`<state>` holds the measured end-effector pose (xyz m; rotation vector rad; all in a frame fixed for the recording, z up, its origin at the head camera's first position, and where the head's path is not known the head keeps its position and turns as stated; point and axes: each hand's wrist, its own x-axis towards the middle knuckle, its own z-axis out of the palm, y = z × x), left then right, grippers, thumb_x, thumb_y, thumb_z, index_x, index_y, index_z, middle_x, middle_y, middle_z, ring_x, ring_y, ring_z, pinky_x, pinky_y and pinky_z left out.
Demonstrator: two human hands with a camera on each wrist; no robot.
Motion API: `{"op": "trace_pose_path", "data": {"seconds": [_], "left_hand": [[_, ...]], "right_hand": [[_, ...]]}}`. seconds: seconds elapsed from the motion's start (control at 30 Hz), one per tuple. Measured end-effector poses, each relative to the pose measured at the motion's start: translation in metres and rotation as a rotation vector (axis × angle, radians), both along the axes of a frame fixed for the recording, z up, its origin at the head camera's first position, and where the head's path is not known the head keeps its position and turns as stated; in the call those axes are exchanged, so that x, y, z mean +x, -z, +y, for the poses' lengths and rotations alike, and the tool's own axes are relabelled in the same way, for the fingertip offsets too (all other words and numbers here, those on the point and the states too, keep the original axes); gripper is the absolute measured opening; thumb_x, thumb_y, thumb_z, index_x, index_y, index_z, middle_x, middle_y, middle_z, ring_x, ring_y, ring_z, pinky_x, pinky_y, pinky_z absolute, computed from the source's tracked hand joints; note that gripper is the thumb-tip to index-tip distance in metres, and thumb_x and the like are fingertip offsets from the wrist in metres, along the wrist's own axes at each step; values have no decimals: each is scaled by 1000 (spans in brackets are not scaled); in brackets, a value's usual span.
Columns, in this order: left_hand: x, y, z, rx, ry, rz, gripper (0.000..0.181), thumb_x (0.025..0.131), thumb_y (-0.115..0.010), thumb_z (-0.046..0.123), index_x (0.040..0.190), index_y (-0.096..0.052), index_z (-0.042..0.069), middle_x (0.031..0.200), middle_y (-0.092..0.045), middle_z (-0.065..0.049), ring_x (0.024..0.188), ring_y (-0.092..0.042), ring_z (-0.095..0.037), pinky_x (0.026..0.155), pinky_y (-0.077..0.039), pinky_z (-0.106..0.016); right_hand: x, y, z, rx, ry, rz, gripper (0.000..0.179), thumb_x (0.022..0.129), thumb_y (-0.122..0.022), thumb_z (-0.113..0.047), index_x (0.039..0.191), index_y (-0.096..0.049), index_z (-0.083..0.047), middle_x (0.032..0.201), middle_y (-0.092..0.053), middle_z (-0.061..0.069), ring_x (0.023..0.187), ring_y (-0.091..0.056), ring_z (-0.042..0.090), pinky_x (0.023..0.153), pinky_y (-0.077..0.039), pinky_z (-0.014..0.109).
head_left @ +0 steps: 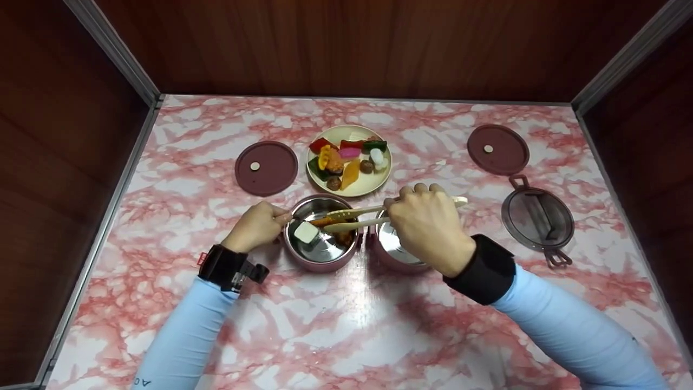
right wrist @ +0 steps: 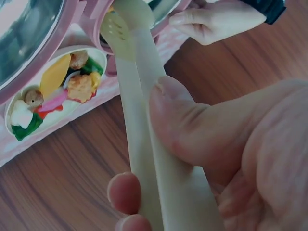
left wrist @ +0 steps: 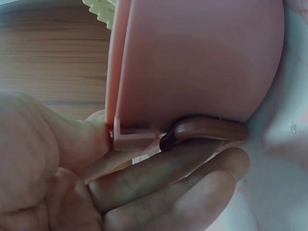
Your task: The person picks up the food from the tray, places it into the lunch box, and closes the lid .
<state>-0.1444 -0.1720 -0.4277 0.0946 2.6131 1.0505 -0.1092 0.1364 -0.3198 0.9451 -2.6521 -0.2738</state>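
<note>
My left hand (head_left: pixel 255 226) holds the left pink pot (head_left: pixel 320 266) at its side, thumb at the rim and fingers around the brown handle (left wrist: pixel 211 129). In my right hand (head_left: pixel 430 225) is a pair of cream tongs (right wrist: pixel 180 192), gripped between thumb and fingers. One tong head is perforated, and both heads reach down into the left pot. Inside that pot lie a whitish block (head_left: pixel 306 232) and orange-brown food pieces (head_left: pixel 321 221) by the tong heads. My right hand hovers over the right pink pot (head_left: pixel 391 259), covering part of it.
Behind the pots stands a cream plate (head_left: pixel 359 190) of colourful food pieces. Round maroon lids or mats lie at the left (head_left: pixel 270 177) and back right (head_left: pixel 506 153). A glass lid (head_left: pixel 533 219) with handles is on the right. Wooden walls (head_left: pixel 346 49) enclose the marbled table.
</note>
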Motion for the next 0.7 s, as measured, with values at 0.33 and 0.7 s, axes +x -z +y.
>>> {"op": "trace_pose_path", "data": {"seconds": [0.33,0.7], "left_hand": [[1,0,-1,-3,0,-10,28,101,-57,21,115,-75,6,63,-55,1,56,-48,-12,55,-41,-28],[0,0,0,2,-15,-27,26,100,-57,22,111,-76,7,65,-57,0,57,-49,-13,56,-43,-28]], "right_hand": [[-4,-2,7,-23,14,-34,15,84,-74,-20,80,-66,-8,64,-53,9,54,-49,26,44,-43,36],[-34,-17,42,-268,171,-142,39,87,-76,-26,123,-68,-13,80,-58,20,64,-55,37,45,-46,51]]}}
